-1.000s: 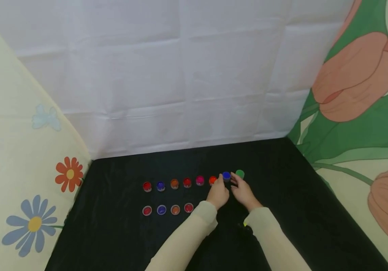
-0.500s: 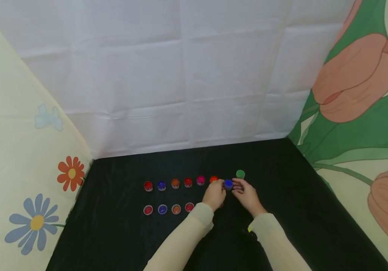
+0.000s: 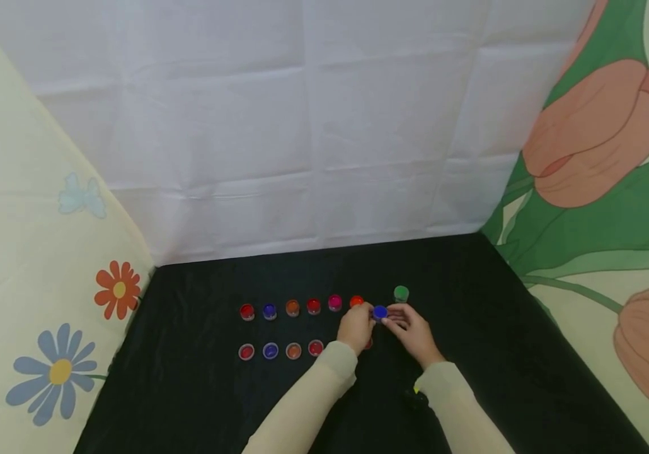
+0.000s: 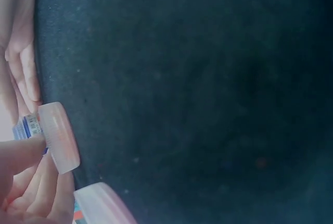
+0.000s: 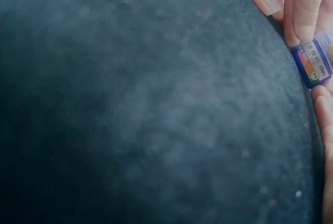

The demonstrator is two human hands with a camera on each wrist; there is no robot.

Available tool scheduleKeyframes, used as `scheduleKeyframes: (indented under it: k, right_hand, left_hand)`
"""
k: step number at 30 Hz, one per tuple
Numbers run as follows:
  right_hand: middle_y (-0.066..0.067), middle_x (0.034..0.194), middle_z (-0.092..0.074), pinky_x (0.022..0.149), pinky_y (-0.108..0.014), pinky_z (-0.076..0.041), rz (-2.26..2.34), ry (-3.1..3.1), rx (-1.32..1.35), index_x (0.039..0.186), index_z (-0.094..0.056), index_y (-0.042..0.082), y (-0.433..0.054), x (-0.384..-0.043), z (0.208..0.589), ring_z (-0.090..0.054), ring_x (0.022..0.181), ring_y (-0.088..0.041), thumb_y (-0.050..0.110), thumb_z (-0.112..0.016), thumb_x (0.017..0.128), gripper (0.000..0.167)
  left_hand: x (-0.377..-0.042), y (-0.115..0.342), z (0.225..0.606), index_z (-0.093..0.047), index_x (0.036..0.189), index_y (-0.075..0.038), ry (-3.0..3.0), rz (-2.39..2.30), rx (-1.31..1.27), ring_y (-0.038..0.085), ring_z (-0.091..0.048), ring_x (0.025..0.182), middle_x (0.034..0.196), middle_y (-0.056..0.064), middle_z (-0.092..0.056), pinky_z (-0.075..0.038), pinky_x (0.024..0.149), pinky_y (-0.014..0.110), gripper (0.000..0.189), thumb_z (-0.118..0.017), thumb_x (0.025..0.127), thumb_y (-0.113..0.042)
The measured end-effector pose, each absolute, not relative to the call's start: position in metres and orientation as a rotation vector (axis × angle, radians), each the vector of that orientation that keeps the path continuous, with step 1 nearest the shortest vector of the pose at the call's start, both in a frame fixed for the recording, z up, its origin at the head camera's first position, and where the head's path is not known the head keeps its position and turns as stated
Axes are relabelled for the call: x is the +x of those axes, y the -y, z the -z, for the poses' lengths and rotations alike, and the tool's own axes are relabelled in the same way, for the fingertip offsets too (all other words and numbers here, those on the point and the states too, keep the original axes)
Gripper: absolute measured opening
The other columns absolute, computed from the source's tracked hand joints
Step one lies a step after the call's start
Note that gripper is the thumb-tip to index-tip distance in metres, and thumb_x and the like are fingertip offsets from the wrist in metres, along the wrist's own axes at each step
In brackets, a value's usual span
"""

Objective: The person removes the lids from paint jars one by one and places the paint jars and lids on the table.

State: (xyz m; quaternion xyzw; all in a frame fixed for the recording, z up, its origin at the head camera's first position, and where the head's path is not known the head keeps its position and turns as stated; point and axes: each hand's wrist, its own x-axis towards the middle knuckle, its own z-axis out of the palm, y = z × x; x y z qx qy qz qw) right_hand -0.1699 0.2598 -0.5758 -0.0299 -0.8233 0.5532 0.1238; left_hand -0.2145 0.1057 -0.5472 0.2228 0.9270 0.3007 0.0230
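A small blue paint pot [image 3: 380,313] with a printed label is between my two hands, closer to me than the far row of pots. My left hand [image 3: 355,328] grips it from the left, with thumb and fingers showing round the labelled pot [image 4: 30,126] in the left wrist view. From the right, my right hand [image 3: 413,331] pinches the pot's blue end; its fingertips touch the labelled pot [image 5: 313,63] in the right wrist view. A green pot [image 3: 401,292] stands just beyond my right hand. An orange-red pot [image 3: 356,301] is partly hidden behind my left hand.
More open-topped paint pots, including a pink one [image 3: 334,302] and a red one [image 3: 247,311], continue the far row leftward. Nearer lies a row of flat, pale-rimmed round pieces, such as a blue one [image 3: 270,351]. Black cloth [image 3: 200,391] covers the table; a white sheet [image 3: 302,139] hangs behind.
The blue pot has left its spot beside the green pot and come toward me, carried between both hands. My right thumb has moved round to the pot's near side.
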Motion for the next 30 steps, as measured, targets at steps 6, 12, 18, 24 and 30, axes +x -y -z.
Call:
scheduleKeyframes:
  k: [6, 12, 18, 24, 30]
  right_hand:
    - [-0.018, 0.115, -0.069, 0.085, -0.020, -0.053, -1.618, 2.407, -0.107, 0.117, -0.065, -0.001, -0.257, -0.170, 0.576, -0.066, 0.097, -0.011, 0.008, -0.074, 0.093, 0.027]
    - [-0.018, 0.119, -0.068, 0.085, -0.020, -0.052, -1.583, 2.456, -0.063, 0.124, -0.066, 0.001, -0.260, -0.169, 0.574, -0.066, 0.098, -0.012, 0.009, -0.069, 0.097, 0.028]
    - [-0.016, 0.120, -0.064, 0.086, -0.023, -0.051, -1.554, 2.526, -0.026, 0.134, -0.065, 0.004, -0.264, -0.168, 0.571, -0.064, 0.103, -0.020, 0.013, -0.063, 0.102, 0.033]
    - [-0.015, 0.121, -0.062, 0.089, -0.020, -0.051, -1.559, 2.538, -0.032, 0.136, -0.063, 0.005, -0.262, -0.169, 0.571, -0.064, 0.106, -0.026, 0.011, -0.069, 0.098, 0.040]
    - [-0.017, 0.120, -0.064, 0.088, -0.019, -0.051, -1.604, 2.498, -0.102, 0.127, -0.061, 0.002, -0.259, -0.171, 0.574, -0.064, 0.107, -0.027, 0.012, -0.070, 0.097, 0.033]
  left_hand:
    - [-0.211, -0.105, 0.547, -0.067, 0.113, -0.008, -2.908, -0.873, 0.679, 0.019, -0.066, 0.088, 0.096, 0.004, -0.067, -0.054, 0.079, 0.032, 0.019, -0.071, 0.096, -0.016]
    - [-0.211, -0.106, 0.549, -0.068, 0.109, -0.008, -2.948, -0.833, 0.699, 0.018, -0.067, 0.085, 0.093, 0.004, -0.068, -0.055, 0.077, 0.031, 0.016, -0.071, 0.096, -0.017]
    - [-0.212, -0.108, 0.551, -0.068, 0.106, -0.009, -2.983, -0.824, 0.713, 0.018, -0.067, 0.083, 0.092, 0.003, -0.068, -0.055, 0.076, 0.031, 0.014, -0.072, 0.096, -0.017]
    - [-0.210, -0.107, 0.549, -0.068, 0.107, -0.008, -2.963, -0.850, 0.701, 0.018, -0.067, 0.084, 0.092, 0.003, -0.067, -0.055, 0.077, 0.031, 0.014, -0.071, 0.096, -0.017]
    - [-0.211, -0.105, 0.558, -0.066, 0.107, -0.007, -2.969, -0.896, 0.759, 0.018, -0.065, 0.081, 0.090, 0.004, -0.065, -0.054, 0.076, 0.032, 0.014, -0.070, 0.097, -0.016]
